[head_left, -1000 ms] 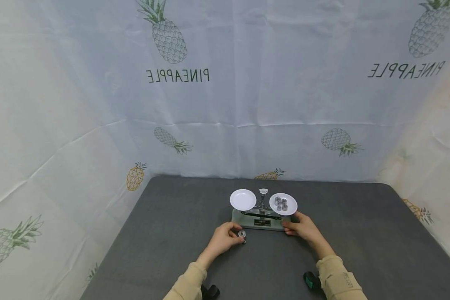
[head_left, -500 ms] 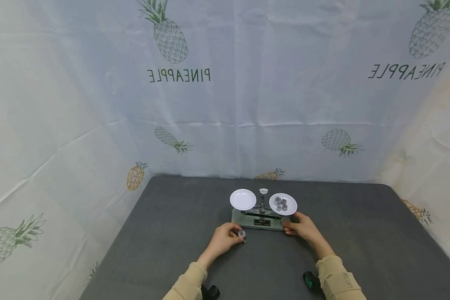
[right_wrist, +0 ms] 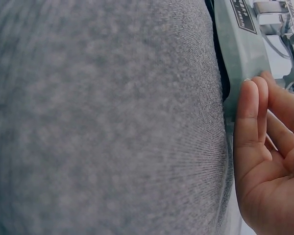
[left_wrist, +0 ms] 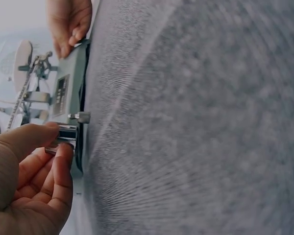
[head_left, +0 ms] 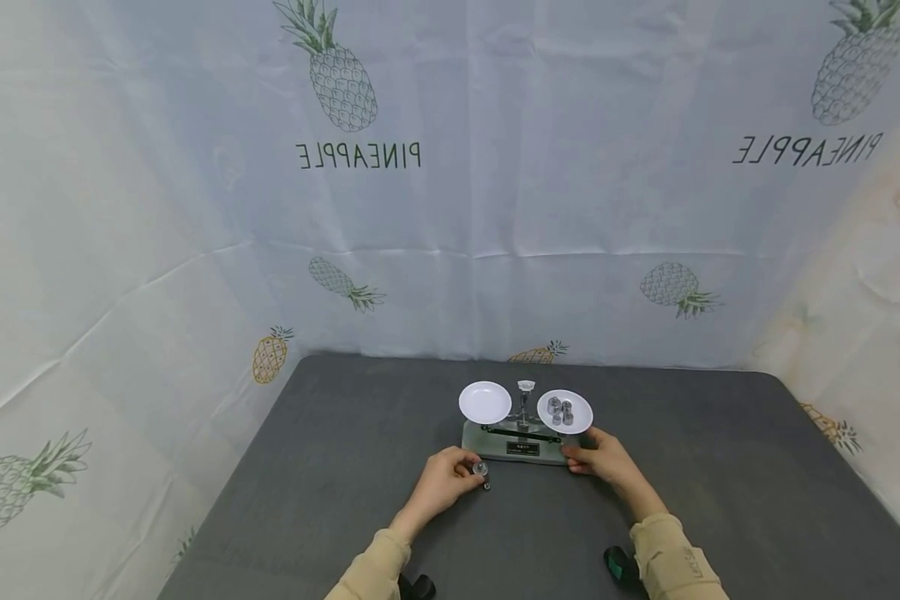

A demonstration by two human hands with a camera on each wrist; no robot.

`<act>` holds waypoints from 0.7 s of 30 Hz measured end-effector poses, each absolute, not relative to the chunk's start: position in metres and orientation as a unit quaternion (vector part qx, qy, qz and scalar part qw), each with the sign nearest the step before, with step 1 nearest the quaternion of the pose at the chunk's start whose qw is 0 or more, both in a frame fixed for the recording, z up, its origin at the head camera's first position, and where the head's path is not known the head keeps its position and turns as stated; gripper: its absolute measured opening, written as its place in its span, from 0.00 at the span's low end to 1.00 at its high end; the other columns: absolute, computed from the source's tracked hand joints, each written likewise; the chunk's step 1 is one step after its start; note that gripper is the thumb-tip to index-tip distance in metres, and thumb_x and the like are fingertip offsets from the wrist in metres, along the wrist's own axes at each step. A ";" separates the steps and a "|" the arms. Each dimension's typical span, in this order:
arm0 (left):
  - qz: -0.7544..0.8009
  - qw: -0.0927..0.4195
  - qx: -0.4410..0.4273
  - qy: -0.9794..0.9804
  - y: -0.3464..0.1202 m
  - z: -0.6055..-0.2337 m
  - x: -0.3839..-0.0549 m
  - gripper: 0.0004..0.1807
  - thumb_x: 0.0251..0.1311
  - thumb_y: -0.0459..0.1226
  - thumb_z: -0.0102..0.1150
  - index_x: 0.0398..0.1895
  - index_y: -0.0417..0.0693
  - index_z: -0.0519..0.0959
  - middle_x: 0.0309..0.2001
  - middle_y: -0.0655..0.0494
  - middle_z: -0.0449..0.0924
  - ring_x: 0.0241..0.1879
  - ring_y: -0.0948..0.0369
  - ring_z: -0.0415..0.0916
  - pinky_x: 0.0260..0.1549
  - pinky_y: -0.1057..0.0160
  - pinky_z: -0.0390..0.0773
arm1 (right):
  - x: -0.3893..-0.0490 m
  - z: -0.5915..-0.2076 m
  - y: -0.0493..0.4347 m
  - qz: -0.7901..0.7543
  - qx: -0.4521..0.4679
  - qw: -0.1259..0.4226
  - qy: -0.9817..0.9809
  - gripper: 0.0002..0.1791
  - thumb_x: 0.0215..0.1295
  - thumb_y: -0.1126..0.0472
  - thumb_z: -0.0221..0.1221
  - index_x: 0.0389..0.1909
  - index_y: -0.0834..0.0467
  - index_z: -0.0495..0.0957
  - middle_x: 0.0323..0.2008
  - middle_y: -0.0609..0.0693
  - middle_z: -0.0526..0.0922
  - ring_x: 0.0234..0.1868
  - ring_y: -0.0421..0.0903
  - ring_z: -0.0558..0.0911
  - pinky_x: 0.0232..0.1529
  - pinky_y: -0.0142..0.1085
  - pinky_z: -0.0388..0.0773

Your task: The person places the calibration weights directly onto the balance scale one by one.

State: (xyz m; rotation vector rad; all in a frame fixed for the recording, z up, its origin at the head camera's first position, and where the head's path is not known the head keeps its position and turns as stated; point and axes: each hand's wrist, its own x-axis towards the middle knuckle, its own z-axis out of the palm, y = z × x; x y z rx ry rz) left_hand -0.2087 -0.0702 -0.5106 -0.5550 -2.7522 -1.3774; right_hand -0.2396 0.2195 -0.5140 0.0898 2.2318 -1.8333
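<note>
A green-based pan balance (head_left: 522, 449) stands on the table with two white pans. Several metal weights (head_left: 560, 410) sit together in its right pan, while the left pan (head_left: 485, 403) holds nothing. My left hand (head_left: 441, 481), in front of the base's left end, pinches a shiny cylindrical metal weight (left_wrist: 67, 132) between thumb and fingers. Close beside it, a smaller knobbed weight (left_wrist: 82, 117) stands upright on the table. At the base's right end, my right hand (head_left: 603, 459) grips the corner; its fingertips (right_wrist: 248, 88) lie against the green casing.
The dark grey table (head_left: 345, 433) ends at the back against a white cloth (head_left: 450, 208) printed with pineapples, which also hangs at both sides. Black wrist devices (head_left: 619, 565) show below both cuffs.
The head view has shifted slightly. Both hands stay in place, the left still pinching the weight and the right still on the base.
</note>
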 end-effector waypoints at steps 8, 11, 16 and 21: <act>-0.438 0.028 -0.186 -0.879 -0.072 -0.500 -0.205 0.10 0.50 0.35 0.67 0.37 0.43 0.82 0.33 0.53 0.78 0.24 0.74 0.71 0.22 0.74 0.71 | -0.239 -0.515 0.219 -0.636 0.031 0.129 0.760 0.34 0.58 0.68 0.60 0.62 0.75 0.56 0.26 0.47 0.82 0.25 0.36 0.81 0.31 0.30 0.80; -0.436 0.036 -0.184 -0.880 -0.072 -0.495 -0.203 0.10 0.50 0.35 0.66 0.37 0.44 0.82 0.33 0.52 0.78 0.23 0.76 0.68 0.21 0.74 0.70 | -0.239 -0.515 0.219 -0.637 0.035 0.130 0.759 0.34 0.58 0.67 0.61 0.61 0.75 0.58 0.25 0.47 0.82 0.25 0.36 0.81 0.30 0.30 0.80; -0.440 0.050 -0.188 -0.877 -0.072 -0.485 -0.202 0.10 0.50 0.35 0.66 0.37 0.45 0.81 0.32 0.50 0.78 0.23 0.75 0.68 0.21 0.74 0.69 | -0.237 -0.514 0.218 -0.634 0.036 0.131 0.761 0.34 0.58 0.67 0.61 0.61 0.75 0.58 0.26 0.47 0.82 0.25 0.37 0.81 0.31 0.30 0.80; -0.441 0.057 -0.194 -0.875 -0.072 -0.474 -0.203 0.09 0.50 0.36 0.67 0.36 0.45 0.81 0.33 0.54 0.78 0.24 0.74 0.70 0.22 0.74 0.70 | -0.237 -0.513 0.218 -0.635 0.034 0.128 0.761 0.33 0.58 0.68 0.60 0.62 0.75 0.57 0.27 0.48 0.82 0.25 0.37 0.81 0.31 0.31 0.80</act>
